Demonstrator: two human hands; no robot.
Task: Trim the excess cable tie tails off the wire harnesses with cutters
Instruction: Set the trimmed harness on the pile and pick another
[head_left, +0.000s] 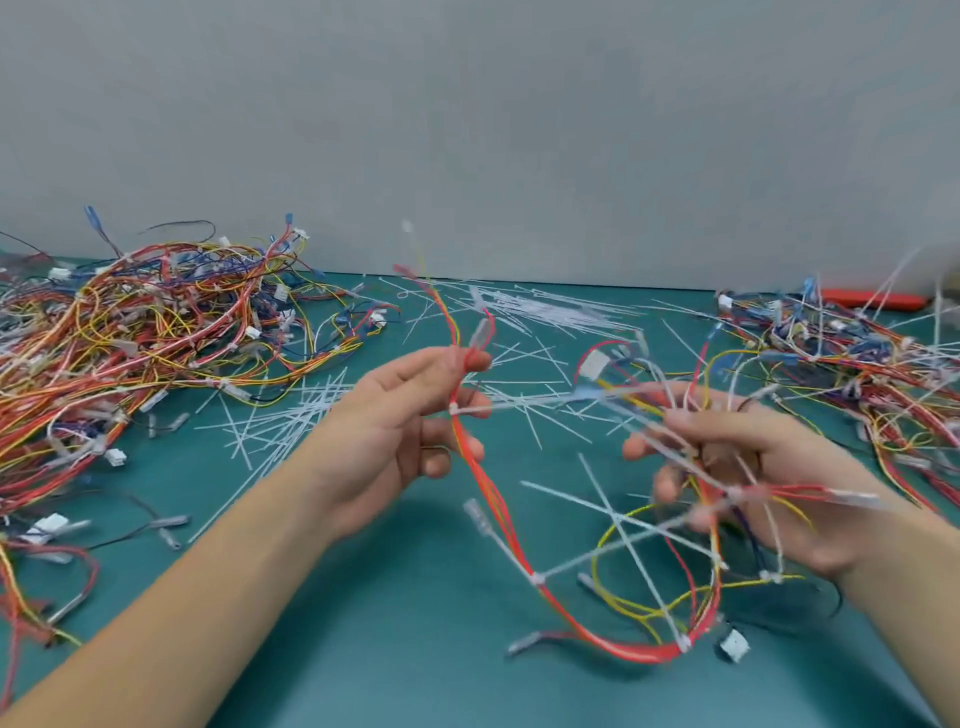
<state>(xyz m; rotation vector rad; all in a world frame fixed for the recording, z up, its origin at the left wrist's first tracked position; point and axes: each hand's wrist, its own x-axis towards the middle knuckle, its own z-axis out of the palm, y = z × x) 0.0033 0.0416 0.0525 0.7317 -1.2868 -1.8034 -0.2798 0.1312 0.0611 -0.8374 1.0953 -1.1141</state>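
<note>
Head view: harness (519, 545) draped hand-to-hand, crosswise.

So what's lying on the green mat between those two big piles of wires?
Head view: loose white cable-tie offcuts, plus both hands holding a red-and-yellow wire harness.

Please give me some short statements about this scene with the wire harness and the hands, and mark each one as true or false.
1. The left hand pinches red wires of the wire harness. True.
2. The right hand holds cutters. False: it grips wires and cable tie tails; the only orange tool-like object lies far right on the table.
3. The table is green. True.
4. No cut tails lie on the table. False: many white cut tails lie scattered there.
5. The harness pile lies at the left. True.
</note>
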